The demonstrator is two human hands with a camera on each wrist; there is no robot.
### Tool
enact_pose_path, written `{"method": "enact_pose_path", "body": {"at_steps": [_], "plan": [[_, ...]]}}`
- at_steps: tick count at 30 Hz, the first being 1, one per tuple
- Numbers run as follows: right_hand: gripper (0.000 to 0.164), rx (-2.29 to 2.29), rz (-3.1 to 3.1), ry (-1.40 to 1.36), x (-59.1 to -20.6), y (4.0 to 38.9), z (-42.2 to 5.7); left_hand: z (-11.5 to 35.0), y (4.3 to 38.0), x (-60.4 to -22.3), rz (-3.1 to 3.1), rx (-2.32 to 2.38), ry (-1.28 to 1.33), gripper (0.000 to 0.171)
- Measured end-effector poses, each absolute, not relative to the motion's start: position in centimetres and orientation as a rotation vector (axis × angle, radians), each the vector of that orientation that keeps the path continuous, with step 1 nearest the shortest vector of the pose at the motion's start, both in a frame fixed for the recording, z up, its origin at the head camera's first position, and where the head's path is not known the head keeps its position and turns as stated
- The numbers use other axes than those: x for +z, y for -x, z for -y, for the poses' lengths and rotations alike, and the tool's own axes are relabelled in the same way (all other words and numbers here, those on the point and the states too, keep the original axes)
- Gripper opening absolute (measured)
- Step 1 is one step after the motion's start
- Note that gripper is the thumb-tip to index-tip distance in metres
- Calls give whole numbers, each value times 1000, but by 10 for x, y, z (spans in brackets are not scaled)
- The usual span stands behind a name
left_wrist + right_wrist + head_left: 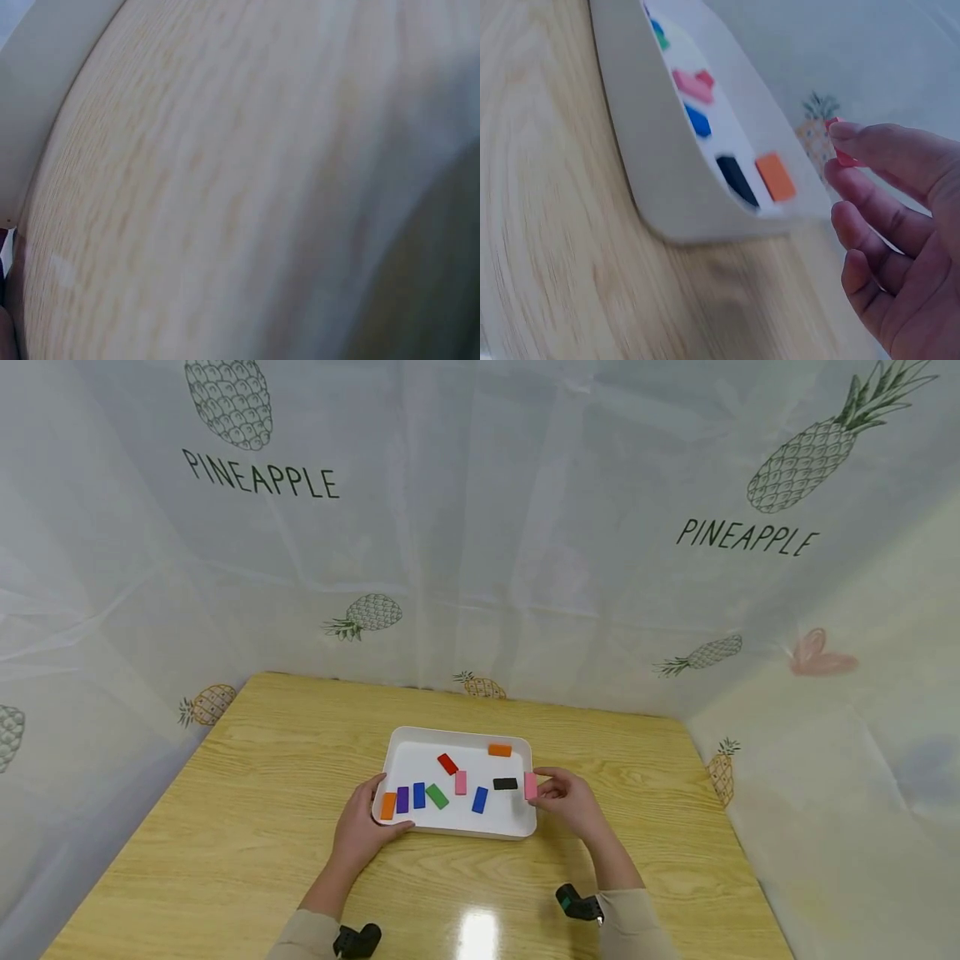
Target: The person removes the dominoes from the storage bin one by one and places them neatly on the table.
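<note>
A white rectangular tray [472,832] sits on the wooden table, holding several small coloured blocks spread over its floor. Between thumb and fingertips, my right hand [572,802] pinches a pink block [530,786] at the tray's right rim; in the right wrist view that block [846,156] is held up beyond the tray's end, above the rim. My left hand [360,833] holds the tray's front left corner, its thumb along the front wall and its fingers at the left side. The left wrist view shows mostly tabletop, with that hand barely in sight.
Inside the tray lie an orange block [387,806], a purple one [402,799], blue blocks [419,795], a green block [437,796], another pink block [461,782], a red block [447,763] and a black block [505,783]. A pineapple-print sheet [480,527] hangs behind the table [300,727].
</note>
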State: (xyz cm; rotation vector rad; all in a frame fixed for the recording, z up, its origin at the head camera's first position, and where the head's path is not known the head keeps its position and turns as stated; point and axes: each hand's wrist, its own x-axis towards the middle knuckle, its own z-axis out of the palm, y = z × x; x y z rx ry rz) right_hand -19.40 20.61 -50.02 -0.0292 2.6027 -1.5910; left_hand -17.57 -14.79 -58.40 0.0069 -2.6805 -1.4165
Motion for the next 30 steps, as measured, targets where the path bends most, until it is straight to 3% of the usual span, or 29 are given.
{"method": "enact_pose_path", "body": {"at_steps": [15, 30], "plan": [[44, -1552, -2644, -77, -538, 196, -262, 151, 175, -584, 2658, -1397, 87, 103], [49, -1568, -2613, -102, -559, 195, -273, 152, 174, -583, 2683, -1423, 75, 99]]}}
